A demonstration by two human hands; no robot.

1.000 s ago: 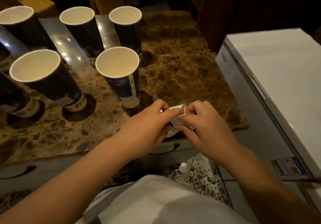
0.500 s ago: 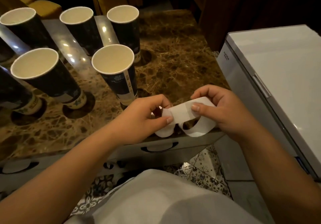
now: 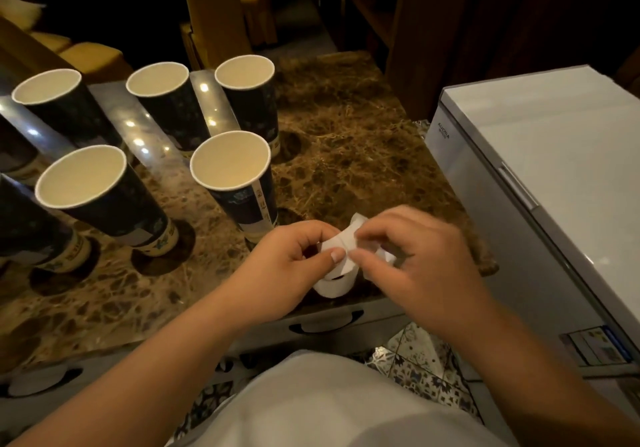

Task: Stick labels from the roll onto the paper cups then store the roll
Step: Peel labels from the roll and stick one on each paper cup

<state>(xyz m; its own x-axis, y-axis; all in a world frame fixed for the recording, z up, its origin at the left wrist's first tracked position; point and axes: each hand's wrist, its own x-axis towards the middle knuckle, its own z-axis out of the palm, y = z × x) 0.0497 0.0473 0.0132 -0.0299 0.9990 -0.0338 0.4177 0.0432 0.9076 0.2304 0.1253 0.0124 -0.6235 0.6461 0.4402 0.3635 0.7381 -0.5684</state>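
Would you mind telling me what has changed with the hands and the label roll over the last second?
Both hands, left hand and right hand, drew the label roll strip out wide, then came back together, both still pinching it. The paper cups stayed standing on the marble table.

Your white label roll (image 3: 341, 261), partly unwound, hangs above the counter edge; five upright dark paper cups (image 3: 239, 183) stand behind

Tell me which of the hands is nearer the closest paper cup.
Left. The left hand sits right beside the base of the closest paper cup, pinching the label roll. The right hand pinches the roll from its far side, farther from that cup.
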